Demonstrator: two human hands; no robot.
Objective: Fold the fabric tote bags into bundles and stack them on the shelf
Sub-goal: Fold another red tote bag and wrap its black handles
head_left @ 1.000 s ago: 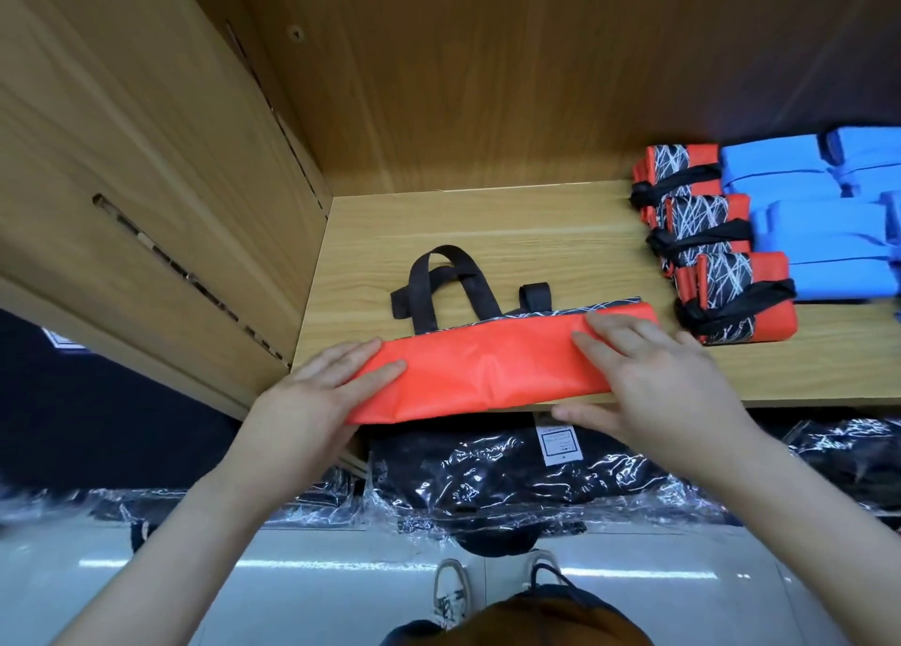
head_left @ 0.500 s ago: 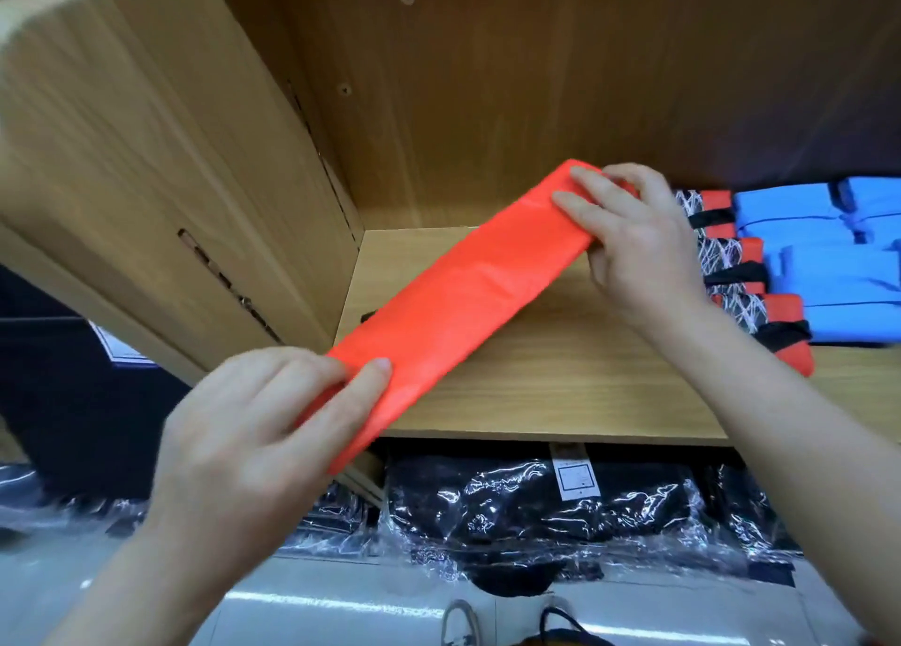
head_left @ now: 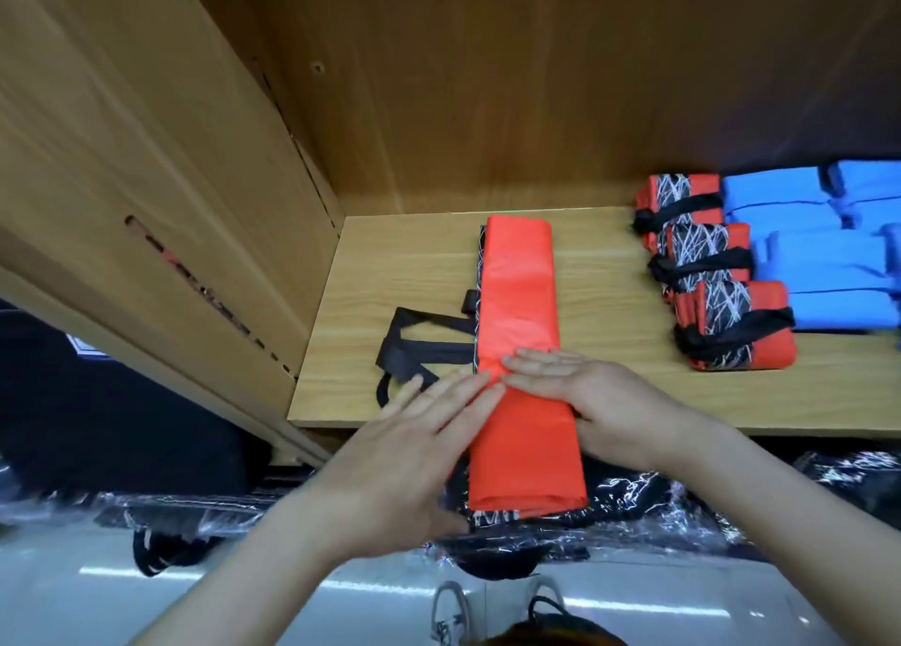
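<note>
A red tote bag [head_left: 518, 284], folded into a long strip, lies front to back on the wooden shelf [head_left: 419, 274]; its near end hangs over the front edge. Its black handles [head_left: 419, 348] stick out to the left. My left hand [head_left: 404, 455] lies flat with straight fingers against the strip's left side. My right hand [head_left: 604, 396] presses flat across the strip near the shelf edge. Three finished red bundles [head_left: 721, 323] tied with black straps sit at the right.
Blue folded bundles [head_left: 824, 255] are stacked behind the red ones at the far right. A wooden side panel [head_left: 161, 157] walls the shelf on the left. Plastic-wrapped black bags [head_left: 648, 504] lie on a lower level below the edge.
The strip, held up diagonally in both hands half a second ago, now lies flat on the shelf pointing front to back. Both hands have let go and press on it with flat fingers.
</note>
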